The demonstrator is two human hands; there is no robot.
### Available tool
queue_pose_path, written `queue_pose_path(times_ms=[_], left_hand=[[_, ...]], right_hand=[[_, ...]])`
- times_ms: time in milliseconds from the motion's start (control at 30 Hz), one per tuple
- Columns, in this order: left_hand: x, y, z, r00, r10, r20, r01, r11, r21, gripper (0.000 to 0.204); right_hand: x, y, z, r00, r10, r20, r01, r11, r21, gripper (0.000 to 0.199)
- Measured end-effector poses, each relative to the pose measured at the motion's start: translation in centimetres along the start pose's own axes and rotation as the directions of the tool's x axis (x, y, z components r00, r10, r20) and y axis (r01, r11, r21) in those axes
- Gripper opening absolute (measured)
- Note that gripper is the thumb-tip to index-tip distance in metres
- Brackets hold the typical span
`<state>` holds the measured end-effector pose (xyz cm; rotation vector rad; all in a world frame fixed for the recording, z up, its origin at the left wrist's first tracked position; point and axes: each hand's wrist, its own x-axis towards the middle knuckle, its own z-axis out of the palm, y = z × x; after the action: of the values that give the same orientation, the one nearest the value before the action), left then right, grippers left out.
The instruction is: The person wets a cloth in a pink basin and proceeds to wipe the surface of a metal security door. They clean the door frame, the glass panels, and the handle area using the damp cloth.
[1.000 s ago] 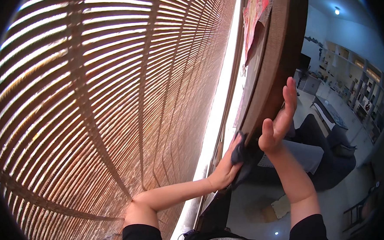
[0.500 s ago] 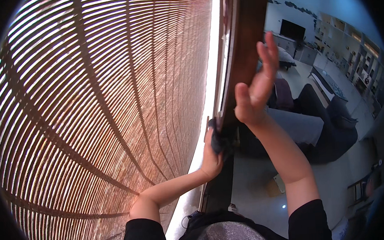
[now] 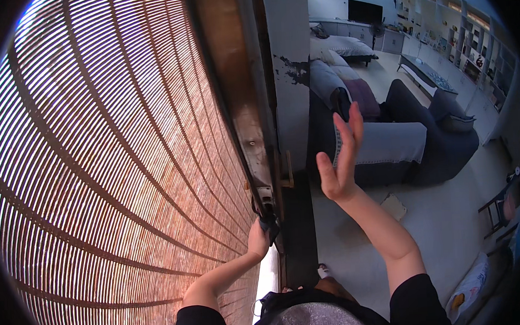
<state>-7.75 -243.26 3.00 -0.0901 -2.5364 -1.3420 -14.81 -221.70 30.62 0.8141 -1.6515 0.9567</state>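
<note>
My left hand is closed on a bunched dark cloth, pressed to the edge of a brown door. Just above the cloth, the door edge carries a metal lock plate, and a brass-coloured handle juts out on the room side. The fingertips are partly hidden behind the cloth and door edge. My right hand is raised in the air on the room side, fingers stretched out and thumb apart, touching nothing.
A slatted bamboo blind fills the left side, bright light coming through. Beyond my right hand stand a dark sofa with a pale cover, a low table and wall shelving. A dark chair is at the right.
The door edge now shows face-on with its lock and handle in sight. My left hand with the cloth sits lower and further left in view; my right hand stays raised, slightly lower.
</note>
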Motion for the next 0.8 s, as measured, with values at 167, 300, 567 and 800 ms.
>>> queue_pose_path(times_ms=[167, 300, 567, 800], left_hand=[[-0.6, -1.5, -0.3, 0.948, -0.237, 0.211, 0.202, 0.964, 0.174, 0.03], [-0.8, -4.1, -0.5, 0.8, -0.43, 0.418, 0.283, 0.885, 0.369, 0.03], [0.2, 1.1, 7.8, 0.915, -0.239, 0.326, 0.26, 0.965, -0.022, 0.037], [4.3, 10.5, 16.3, 0.781, -0.488, 0.389, 0.622, 0.557, -0.551, 0.036]], right_hand=[[-5.0, 1.8, -4.9, 0.955, 0.296, 0.023, -0.296, 0.955, -0.03, 0.044], [-10.8, 4.9, -9.0, 0.864, 0.499, 0.064, -0.494, 0.866, -0.081, 0.039], [-27.5, 10.3, -24.6, 0.357, 0.932, -0.064, -0.917, 0.363, 0.166, 0.029], [-39.1, 8.2, -39.3, 0.069, 0.936, -0.345, -0.995, 0.09, 0.045, 0.03]])
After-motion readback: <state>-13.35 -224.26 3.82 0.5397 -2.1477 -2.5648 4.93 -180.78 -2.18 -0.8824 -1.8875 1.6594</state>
